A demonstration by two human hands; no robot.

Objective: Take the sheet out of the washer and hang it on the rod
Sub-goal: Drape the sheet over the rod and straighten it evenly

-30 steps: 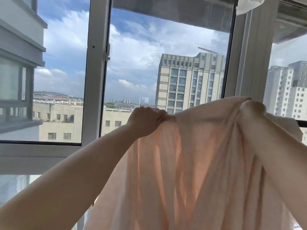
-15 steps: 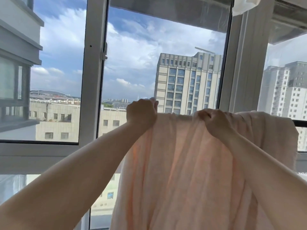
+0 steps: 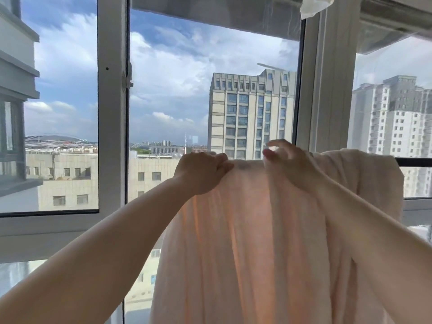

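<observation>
A pale pink sheet (image 3: 245, 242) hangs down in long folds in front of the window, its top edge draped over a dark horizontal rod (image 3: 413, 162) that shows only at the far right. My left hand (image 3: 203, 171) grips the sheet's top edge at its left end. My right hand (image 3: 289, 162) rests on the top edge near the middle, fingers partly spread and curled over the fabric. The rod under the sheet is hidden. No washer is in view.
A large window with white frames (image 3: 112, 136) fills the view, with tall buildings (image 3: 250, 113) and cloudy sky outside. A white cloth (image 3: 313, 5) hangs at the top right. A low sill runs along the window's bottom (image 3: 46, 239).
The sheet's top edge has dropped lower and spread flatter along the rod. My right hand moved left from the bunched right end toward the middle; its fingers have loosened.
</observation>
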